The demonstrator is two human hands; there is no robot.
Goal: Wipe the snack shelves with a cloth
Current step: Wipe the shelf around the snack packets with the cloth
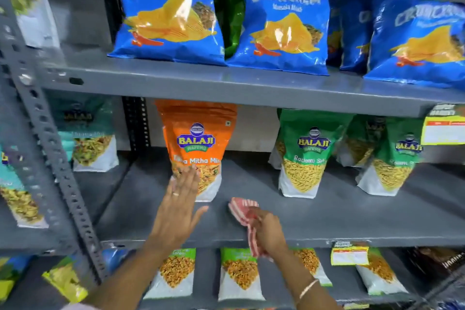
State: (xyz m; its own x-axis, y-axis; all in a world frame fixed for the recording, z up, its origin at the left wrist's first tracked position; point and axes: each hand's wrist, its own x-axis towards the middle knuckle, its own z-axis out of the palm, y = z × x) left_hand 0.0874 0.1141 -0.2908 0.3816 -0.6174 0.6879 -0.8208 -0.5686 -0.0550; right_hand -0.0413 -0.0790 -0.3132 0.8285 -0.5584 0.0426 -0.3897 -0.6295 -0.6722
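Note:
The grey middle shelf [352, 221] carries an upright orange Balaji snack pouch [201, 143] and green Balaji pouches [305, 156] to its right. My left hand [180, 209] is open with fingers spread, and its fingertips touch the lower front of the orange pouch. My right hand [268, 231] grips a red-and-white striped cloth [241, 211] bunched on the shelf's front part, just right of the orange pouch. A strip of the cloth hangs over the shelf edge.
Blue Crunchem bags [279, 20] line the top shelf [226, 83]. Green-topped pouches [239, 274] stand on the shelf below. A perforated grey upright [50, 148] rises at left, with more packets [91, 138] beyond it. Yellow price tags [444, 128] hang from the shelf edges.

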